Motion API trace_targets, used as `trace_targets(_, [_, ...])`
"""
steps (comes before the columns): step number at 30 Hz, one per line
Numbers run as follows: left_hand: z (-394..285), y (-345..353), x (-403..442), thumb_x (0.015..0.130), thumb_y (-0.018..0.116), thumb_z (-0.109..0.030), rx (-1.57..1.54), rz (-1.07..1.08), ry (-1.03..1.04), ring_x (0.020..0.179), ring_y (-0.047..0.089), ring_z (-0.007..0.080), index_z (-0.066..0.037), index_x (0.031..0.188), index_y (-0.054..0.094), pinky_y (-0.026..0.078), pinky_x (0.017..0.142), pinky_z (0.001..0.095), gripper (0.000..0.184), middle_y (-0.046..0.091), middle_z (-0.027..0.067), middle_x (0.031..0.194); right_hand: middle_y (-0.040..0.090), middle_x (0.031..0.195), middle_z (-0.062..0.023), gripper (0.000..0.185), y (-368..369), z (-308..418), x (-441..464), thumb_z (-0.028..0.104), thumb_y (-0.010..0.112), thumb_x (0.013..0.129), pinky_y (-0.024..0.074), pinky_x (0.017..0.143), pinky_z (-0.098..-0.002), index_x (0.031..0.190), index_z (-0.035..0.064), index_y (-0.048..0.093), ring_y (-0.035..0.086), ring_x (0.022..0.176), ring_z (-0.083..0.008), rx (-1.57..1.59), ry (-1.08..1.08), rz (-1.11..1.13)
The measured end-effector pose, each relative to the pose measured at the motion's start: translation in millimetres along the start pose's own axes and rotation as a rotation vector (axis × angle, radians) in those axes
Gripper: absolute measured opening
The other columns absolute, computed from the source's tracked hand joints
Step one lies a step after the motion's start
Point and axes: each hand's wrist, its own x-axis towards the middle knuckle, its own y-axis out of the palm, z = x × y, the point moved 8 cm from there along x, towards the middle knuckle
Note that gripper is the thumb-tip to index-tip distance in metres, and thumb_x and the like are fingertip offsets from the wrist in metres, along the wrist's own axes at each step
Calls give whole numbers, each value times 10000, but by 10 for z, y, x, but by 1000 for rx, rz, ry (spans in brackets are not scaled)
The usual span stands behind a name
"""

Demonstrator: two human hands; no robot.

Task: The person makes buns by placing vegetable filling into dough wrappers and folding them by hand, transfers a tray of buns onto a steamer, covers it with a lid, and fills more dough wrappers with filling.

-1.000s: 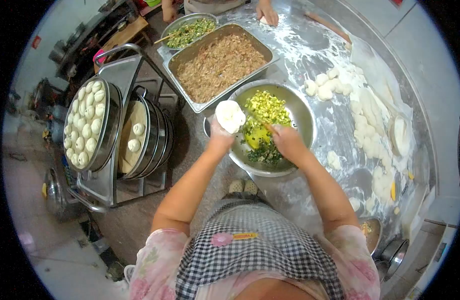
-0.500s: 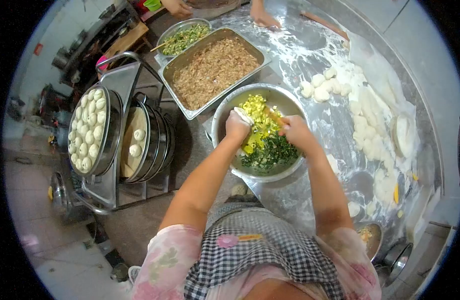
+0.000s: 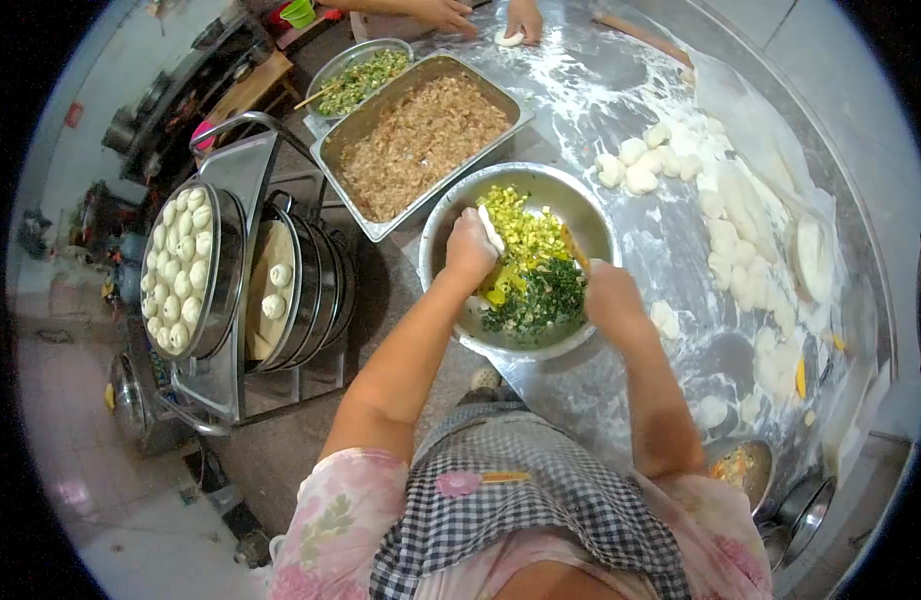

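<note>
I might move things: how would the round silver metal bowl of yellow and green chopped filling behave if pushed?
The round silver metal bowl would probably slide rather than flex, given its rigid-looking wall. The yellow and green chopped filling inside likely adds weight. Pushed past the nearby edge of the grey metal table, the bowl might tip.

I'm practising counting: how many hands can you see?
4: the left hand, holding dough, and right hand, gripping a tool, at the big bowl; across the table, a third hand and, beside it, a fourth hand. None looks hidden.
</note>
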Motion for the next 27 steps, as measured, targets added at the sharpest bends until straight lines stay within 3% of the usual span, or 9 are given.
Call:
trace_targets(4, [-16, 37, -56, 738, 544, -70, 55, 50, 22, 873, 539, 442, 32, 975, 431, 444, 775, 480, 281, 519, 285, 972, 595, 791, -243, 174, 373, 159, 144, 41, 468, 805, 458, 692, -445, 924, -30, 574, 584, 750, -388, 295, -16, 14])
trace_targets(7, [-105, 12, -72, 739, 549, -66, 89, 71, 24, 897, 535, 437, 32, 985, 426, 445, 791, 470, 292, 510, 286, 993, 603, 791, -229, 197, 396, 527, 78, 34, 452, 818, 463, 690, -440, 959, -27, 574, 595, 745, -364, 243, -143, 46])
trace_targets(8, [-140, 0, -74, 740, 550, -66, 112, 69, 5, 906, 534, 436, 32, 986, 428, 443, 797, 466, 291, 509, 286, 993, 598, 785, -228, 229, 393, 608, 46, 46, 457, 818, 461, 682, -437, 1010, -17, 567, 591, 724, -356, 195, -221, -46])
trace_targets(11, [-182, -80, -85, 751, 549, -64, 57, 16, -4, 932, 531, 426, 25, 1003, 425, 436, 812, 451, 295, 516, 273, 1008, 599, 832, -255, 246, 413, 499, 126, 51, 404, 818, 464, 736, -460, 977, -32, 572, 598, 797, -374, 88, -172, 154])
trace_targets(14, [-108, -96, -41, 745, 562, -63, -110, -86, 20, 934, 528, 427, 20, 1018, 420, 434, 809, 453, 320, 519, 265, 1014, 602, 781, -245, 259, -68, 397, 245, 47, 411, 809, 470, 718, -455, 984, -39, 580, 604, 753, -361, -36, -412, -118])
trace_targets(17, [-66, -99, -31, 731, 579, -61, -128, -105, 34, 940, 520, 433, 17, 1030, 418, 429, 811, 458, 349, 519, 264, 1013, 598, 760, -235, 274, 132, 113, 650, 48, 421, 802, 472, 700, -453, 1001, -22, 596, 600, 737, -362, 41, -217, 15])
trace_targets(18, [-48, -83, -30, 726, 582, -56, -93, -86, 21, 942, 516, 436, 16, 1033, 418, 428, 813, 459, 355, 517, 265, 1013, 595, 741, -222, 276, 90, 326, 547, 51, 425, 800, 470, 686, -456, 998, -9, 607, 593, 722, -369, 194, -173, 140])
trace_targets(21, [-131, -122, -79, 718, 582, -40, -11, -47, 25, 956, 505, 440, 13, 1038, 415, 423, 818, 462, 364, 504, 266, 1030, 604, 780, -221, 293, 316, 581, 317, 60, 414, 815, 468, 701, -459, 1041, 23, 598, 598, 749, -370, 183, -351, 75])
trace_targets(27, [-171, -141, -78, 711, 586, -30, -37, -15, 75, 981, 487, 447, -9, 1097, 384, 419, 831, 463, 437, 468, 277, 1069, 597, 817, -233, 363, 104, 350, 181, 68, 374, 849, 481, 703, -446, 1160, 109, 558, 605, 756, -355, 111, -196, 109])
